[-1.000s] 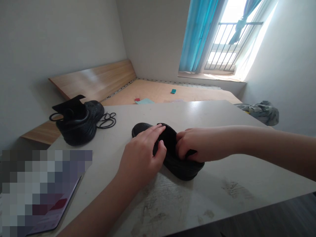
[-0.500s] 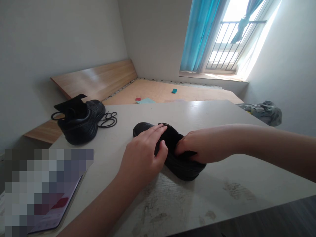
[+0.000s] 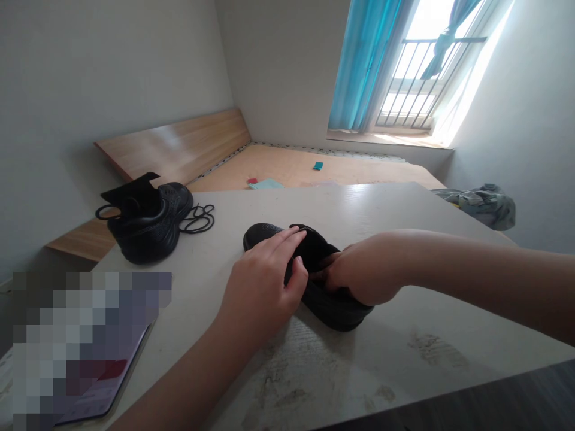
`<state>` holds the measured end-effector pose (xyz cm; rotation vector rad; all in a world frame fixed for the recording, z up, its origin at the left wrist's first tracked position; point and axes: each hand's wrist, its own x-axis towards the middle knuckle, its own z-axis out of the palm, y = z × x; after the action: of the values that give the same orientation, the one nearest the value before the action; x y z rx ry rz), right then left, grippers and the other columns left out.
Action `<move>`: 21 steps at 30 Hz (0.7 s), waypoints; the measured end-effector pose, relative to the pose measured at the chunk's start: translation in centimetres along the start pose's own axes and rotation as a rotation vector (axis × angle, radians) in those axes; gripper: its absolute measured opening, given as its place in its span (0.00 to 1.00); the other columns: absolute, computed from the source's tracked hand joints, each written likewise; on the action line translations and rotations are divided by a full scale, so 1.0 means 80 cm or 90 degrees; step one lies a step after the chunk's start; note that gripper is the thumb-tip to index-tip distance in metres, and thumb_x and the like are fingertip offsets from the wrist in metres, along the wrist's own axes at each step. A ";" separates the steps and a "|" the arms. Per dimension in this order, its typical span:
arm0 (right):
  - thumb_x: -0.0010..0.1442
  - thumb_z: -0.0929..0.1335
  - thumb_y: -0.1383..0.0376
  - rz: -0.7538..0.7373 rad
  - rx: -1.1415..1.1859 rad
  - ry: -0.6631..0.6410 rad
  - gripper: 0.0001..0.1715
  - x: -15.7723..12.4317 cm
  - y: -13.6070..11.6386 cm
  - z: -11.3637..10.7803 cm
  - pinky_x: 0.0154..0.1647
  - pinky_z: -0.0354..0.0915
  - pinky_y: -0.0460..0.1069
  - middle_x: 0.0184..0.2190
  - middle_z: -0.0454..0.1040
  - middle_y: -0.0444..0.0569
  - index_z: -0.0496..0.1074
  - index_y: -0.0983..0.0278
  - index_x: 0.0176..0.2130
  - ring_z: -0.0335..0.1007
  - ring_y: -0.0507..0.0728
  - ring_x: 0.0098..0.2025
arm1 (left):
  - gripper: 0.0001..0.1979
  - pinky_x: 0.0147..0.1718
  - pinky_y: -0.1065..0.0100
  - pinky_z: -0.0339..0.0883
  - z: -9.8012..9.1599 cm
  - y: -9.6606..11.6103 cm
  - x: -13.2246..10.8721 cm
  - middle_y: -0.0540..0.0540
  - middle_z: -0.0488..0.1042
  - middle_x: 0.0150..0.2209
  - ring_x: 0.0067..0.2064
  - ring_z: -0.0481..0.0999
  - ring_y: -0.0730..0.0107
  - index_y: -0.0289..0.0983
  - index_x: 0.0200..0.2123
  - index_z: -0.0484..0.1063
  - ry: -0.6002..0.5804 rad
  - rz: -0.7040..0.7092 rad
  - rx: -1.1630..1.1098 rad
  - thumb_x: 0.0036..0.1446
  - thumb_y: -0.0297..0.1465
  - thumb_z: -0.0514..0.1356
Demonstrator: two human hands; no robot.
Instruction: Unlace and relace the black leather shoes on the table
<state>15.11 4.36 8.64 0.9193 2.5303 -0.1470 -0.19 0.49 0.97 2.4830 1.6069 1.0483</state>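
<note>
A black shoe [image 3: 339, 312] lies on the pale table, its toe pointing to the far left and its heel toward me on the right. My left hand [image 3: 265, 275] rests over its front and near side, fingers across the upper and thumb at the opening, holding it. Into the opening reaches my right hand [image 3: 366, 269], fingers curled and partly hidden inside; what they hold, if anything, I cannot make out. At the left stands a second black shoe [image 3: 148, 239], its tongue raised and its lace [image 3: 200, 220] loose on the tabletop.
A phone [image 3: 103, 389], partly blurred out, is at the near left of the table [image 3: 215, 323]. Beyond the table is a bed [image 3: 287, 161] with a small teal item [image 3: 318, 166]. Grey-green cloth [image 3: 487, 206] is heaped at the right.
My right hand has shifted slightly lower and turned within the shoe's opening, and more of its fingers show. My left hand and both shoes keep nearly the same place.
</note>
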 end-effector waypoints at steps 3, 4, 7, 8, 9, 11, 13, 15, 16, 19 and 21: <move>0.46 0.68 0.84 -0.020 -0.045 -0.165 0.24 0.004 -0.005 -0.006 0.37 0.66 0.48 0.42 0.78 0.49 0.79 0.64 0.39 0.75 0.56 0.39 | 0.21 0.55 0.59 0.68 -0.001 -0.001 -0.001 0.45 0.73 0.57 0.57 0.72 0.62 0.34 0.56 0.70 0.000 0.001 -0.003 0.61 0.29 0.50; 0.48 0.68 0.83 -0.016 -0.058 -0.198 0.23 0.005 -0.007 -0.008 0.40 0.66 0.50 0.42 0.77 0.51 0.79 0.65 0.41 0.74 0.58 0.41 | 0.21 0.56 0.59 0.68 -0.001 -0.001 -0.001 0.45 0.73 0.57 0.57 0.72 0.63 0.35 0.56 0.70 0.000 0.002 -0.004 0.61 0.29 0.51; 0.49 0.70 0.80 0.000 -0.083 -0.268 0.20 0.011 -0.013 -0.015 0.45 0.66 0.53 0.41 0.76 0.52 0.78 0.66 0.42 0.74 0.60 0.43 | 0.21 0.56 0.59 0.68 0.000 -0.002 -0.001 0.45 0.72 0.57 0.57 0.72 0.63 0.35 0.56 0.70 -0.002 0.001 -0.005 0.61 0.29 0.51; 0.49 0.70 0.80 0.006 -0.089 -0.281 0.20 0.012 -0.015 -0.017 0.45 0.66 0.53 0.40 0.76 0.52 0.78 0.66 0.42 0.74 0.60 0.43 | 0.21 0.55 0.58 0.68 0.000 -0.003 0.000 0.45 0.72 0.57 0.57 0.72 0.63 0.35 0.56 0.70 -0.002 0.000 -0.005 0.61 0.29 0.51; 0.50 0.70 0.80 0.012 -0.096 -0.287 0.20 0.012 -0.018 -0.018 0.46 0.66 0.53 0.39 0.76 0.52 0.78 0.66 0.42 0.74 0.60 0.43 | 0.21 0.55 0.58 0.68 0.001 -0.003 0.000 0.45 0.73 0.57 0.57 0.72 0.63 0.35 0.56 0.70 -0.002 -0.001 -0.005 0.61 0.29 0.51; 0.51 0.69 0.80 0.023 -0.105 -0.291 0.19 0.012 -0.021 -0.021 0.46 0.67 0.53 0.38 0.76 0.51 0.77 0.66 0.41 0.74 0.60 0.42 | 0.21 0.55 0.58 0.68 0.001 -0.003 0.000 0.45 0.73 0.57 0.57 0.72 0.63 0.35 0.56 0.70 0.000 0.000 -0.005 0.61 0.29 0.51; 0.51 0.69 0.80 0.028 -0.111 -0.292 0.18 0.011 -0.023 -0.023 0.46 0.67 0.53 0.38 0.76 0.51 0.77 0.66 0.41 0.74 0.60 0.42 | 0.21 0.55 0.58 0.68 0.001 -0.002 0.000 0.45 0.73 0.57 0.57 0.72 0.63 0.34 0.56 0.70 0.002 0.001 -0.006 0.61 0.29 0.51; 0.52 0.69 0.80 0.033 -0.114 -0.293 0.18 0.010 -0.023 -0.023 0.46 0.67 0.53 0.38 0.76 0.52 0.77 0.67 0.41 0.74 0.60 0.42 | 0.21 0.55 0.58 0.68 0.001 -0.002 0.000 0.45 0.73 0.57 0.57 0.72 0.62 0.34 0.56 0.70 0.002 0.001 -0.007 0.61 0.29 0.50; 0.52 0.69 0.80 0.036 -0.114 -0.295 0.17 0.010 -0.023 -0.023 0.46 0.67 0.53 0.39 0.76 0.52 0.77 0.67 0.41 0.74 0.60 0.42 | 0.21 0.55 0.58 0.68 0.001 -0.002 0.000 0.45 0.73 0.57 0.56 0.72 0.62 0.34 0.55 0.70 0.002 0.001 -0.008 0.61 0.29 0.50; 0.53 0.68 0.80 0.043 -0.112 -0.295 0.18 0.009 -0.022 -0.021 0.46 0.66 0.52 0.40 0.76 0.53 0.77 0.69 0.42 0.74 0.60 0.42 | 0.21 0.55 0.58 0.68 0.001 -0.001 0.000 0.45 0.73 0.57 0.56 0.73 0.62 0.35 0.56 0.70 -0.002 0.001 -0.010 0.61 0.28 0.50; 0.53 0.67 0.81 0.043 -0.105 -0.289 0.18 0.009 -0.023 -0.021 0.45 0.66 0.53 0.39 0.75 0.52 0.77 0.70 0.43 0.73 0.60 0.41 | 0.21 0.55 0.58 0.68 0.002 -0.001 0.000 0.45 0.73 0.57 0.56 0.72 0.62 0.35 0.56 0.70 -0.005 0.000 -0.011 0.61 0.28 0.50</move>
<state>12.82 3.78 9.74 0.8002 2.0581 -0.1101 -0.20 0.55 0.83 2.4723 1.5897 1.0463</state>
